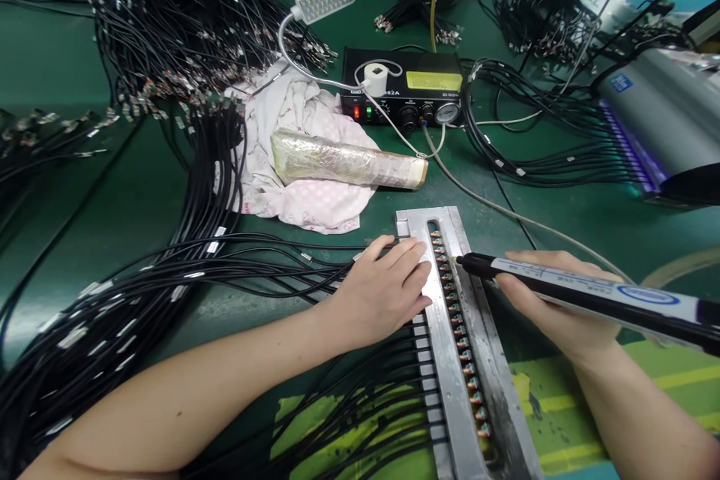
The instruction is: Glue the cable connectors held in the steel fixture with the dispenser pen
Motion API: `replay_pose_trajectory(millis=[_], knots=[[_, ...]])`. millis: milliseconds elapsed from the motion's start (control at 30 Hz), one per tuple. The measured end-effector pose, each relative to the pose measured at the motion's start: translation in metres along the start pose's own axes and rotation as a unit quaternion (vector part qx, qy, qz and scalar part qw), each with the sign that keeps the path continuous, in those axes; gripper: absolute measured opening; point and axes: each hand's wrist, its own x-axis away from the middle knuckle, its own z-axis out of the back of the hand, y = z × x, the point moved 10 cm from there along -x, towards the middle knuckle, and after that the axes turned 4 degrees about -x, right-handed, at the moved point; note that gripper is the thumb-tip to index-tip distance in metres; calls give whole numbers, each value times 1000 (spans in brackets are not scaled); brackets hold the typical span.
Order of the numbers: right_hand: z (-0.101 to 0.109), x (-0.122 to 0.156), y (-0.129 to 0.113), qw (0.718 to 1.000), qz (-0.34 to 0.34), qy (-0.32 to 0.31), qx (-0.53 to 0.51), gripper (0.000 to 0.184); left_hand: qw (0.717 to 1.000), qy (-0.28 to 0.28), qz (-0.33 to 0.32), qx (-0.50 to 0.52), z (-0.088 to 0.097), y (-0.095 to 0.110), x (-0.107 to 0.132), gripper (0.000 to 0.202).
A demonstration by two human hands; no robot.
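Observation:
My left hand (382,289) lies across the left side of a long metal fixture (444,382), its fingers stretched out and resting on the metal bar. A row of several small cable ends (462,343) shows in the fixture's long slot. Their black cables (388,397) leave through the left edge, some passing under my left hand. On the right, my right hand (568,307) is closed around a black, pen-shaped glue syringe (585,289) with a white label. The syringe's thin tip is over the slot, near the upper cable ends; whether it touches them I cannot tell.
Behind the fixture, a plastic-wrapped block (337,159) lies on a crumpled cloth (315,206). A dispenser controller (402,90) with a gauge and a lamp (326,0) stand farther back. Cable bundles (169,22) fill the left. At right, cables enter a grey machine glowing purple (664,112).

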Motion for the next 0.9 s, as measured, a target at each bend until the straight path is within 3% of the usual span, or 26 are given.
replay_pose_trajectory(millis=[567,900], knots=[[1,1,3,1000,-26,-1,6,18,1000,0,0,1,0,0,0,33],[1,-2,0,1000,-6,-1,6,19,1000,-12,3,0,-1,0,-1,33]])
